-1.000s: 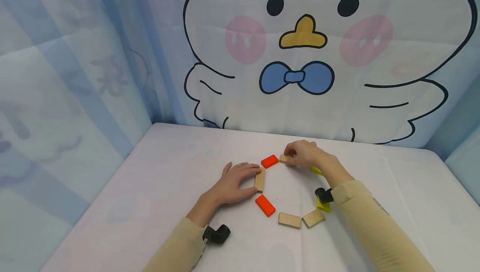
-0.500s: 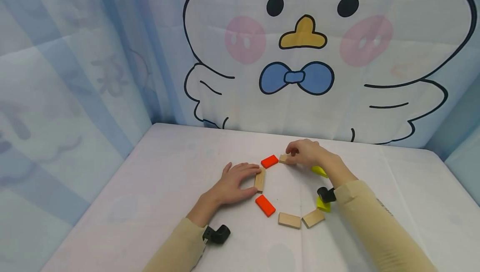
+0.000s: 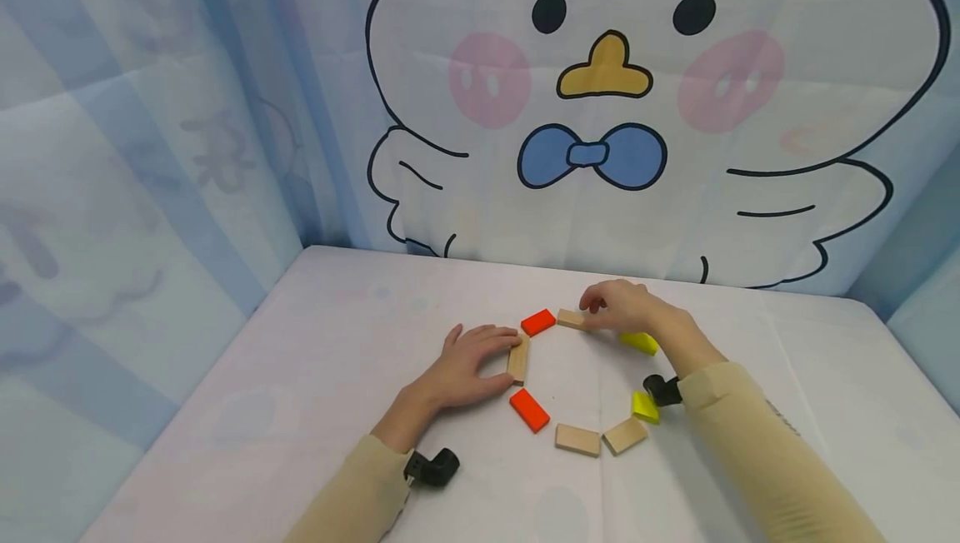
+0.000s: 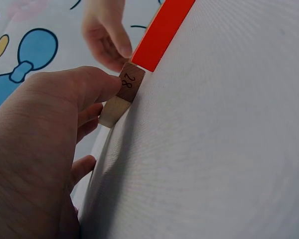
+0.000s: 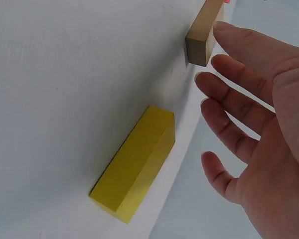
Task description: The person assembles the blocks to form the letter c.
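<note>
In the head view, my left hand (image 3: 468,370) spans a wooden block (image 3: 519,360) on the left of a ring of blocks, thumb at its near end and fingers at its far end. The left wrist view shows the thumb against a wooden end marked 28 (image 4: 131,83). My right hand (image 3: 626,307) is beside another wooden block (image 3: 571,319) at the back of the ring. Its fingers are spread and loosely bent in the right wrist view, where the thumb overlaps the edge of that wooden block (image 5: 199,40); nothing is gripped.
Red blocks (image 3: 538,323) lie beyond and before the left wooden block. Yellow blocks (image 3: 639,343) are on the right, partly near the right forearm. Two more wooden blocks (image 3: 577,440) form the front. A cartoon-printed curtain (image 3: 600,226) hangs behind the white table (image 3: 360,343).
My right hand has drawn slightly rightward off the back wooden block, showing more of it and of the yellow blocks. The left hand stays where it was.
</note>
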Demonstrator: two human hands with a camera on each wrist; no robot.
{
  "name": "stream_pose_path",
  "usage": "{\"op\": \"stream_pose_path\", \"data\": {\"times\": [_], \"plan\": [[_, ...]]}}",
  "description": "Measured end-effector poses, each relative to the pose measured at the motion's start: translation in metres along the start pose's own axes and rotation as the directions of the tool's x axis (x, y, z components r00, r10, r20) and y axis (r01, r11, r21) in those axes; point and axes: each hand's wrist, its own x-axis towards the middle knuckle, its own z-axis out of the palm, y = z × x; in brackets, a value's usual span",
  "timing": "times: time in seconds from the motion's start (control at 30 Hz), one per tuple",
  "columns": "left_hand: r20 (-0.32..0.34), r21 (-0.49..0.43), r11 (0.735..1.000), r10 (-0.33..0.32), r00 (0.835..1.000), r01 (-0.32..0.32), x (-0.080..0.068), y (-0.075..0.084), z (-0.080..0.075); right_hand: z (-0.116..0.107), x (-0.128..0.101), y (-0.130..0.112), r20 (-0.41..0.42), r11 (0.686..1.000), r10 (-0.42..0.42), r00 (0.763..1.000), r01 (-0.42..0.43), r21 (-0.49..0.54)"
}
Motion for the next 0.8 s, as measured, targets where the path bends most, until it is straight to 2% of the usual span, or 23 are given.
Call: {"op": "stream_pose_path", "data": {"times": [0.4, 0.8], "plan": [[0.002, 0.002, 1.000, 0.003, 1.000, -0.003, 0.000, -0.001, 0.000, 0.004, 0.004, 0.001, 0.002, 1.000, -0.003, 1.000, 0.003, -0.021], [-0.001, 0.004, 1.000, 0.007, 1.000, -0.007, -0.001, 0.002, -0.002, -0.003, -0.007, 0.009, -0.032, 1.000, -0.016, 0.999, 0.016, 0.010]]}}
